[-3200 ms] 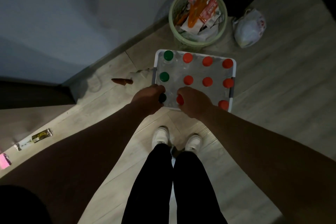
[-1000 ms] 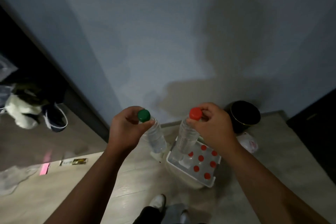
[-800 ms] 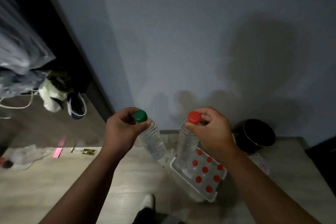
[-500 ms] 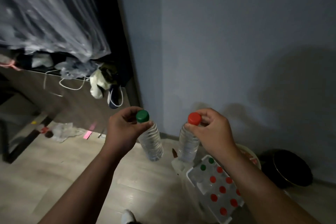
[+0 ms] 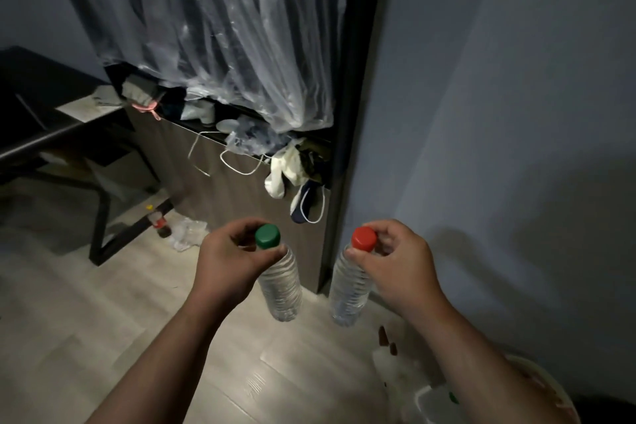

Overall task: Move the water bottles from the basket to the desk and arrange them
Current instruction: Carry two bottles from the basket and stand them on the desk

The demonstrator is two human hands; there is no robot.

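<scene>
My left hand pinches the neck of a clear water bottle with a green cap, which hangs in the air over the floor. Beside it my right hand pinches the neck of a clear bottle with a red cap, also hanging free. Both bottles are roughly upright and a little apart. A corner of the white basket shows at the bottom right, mostly hidden behind my right forearm. The dark desk stands at the far left, with a sheet of paper on its top.
A wardrobe opening ahead holds clothes under clear plastic covers. Below them is a wooden drawer front with bags and cloth draped over it. Litter and a small bottle lie by the desk's black leg. A grey wall stands at the right.
I lifted both bottles out of the basket and my view has swung left: the wardrobe and desk came into sight, and the basket slid to the bottom right corner. My grips are unchanged.
</scene>
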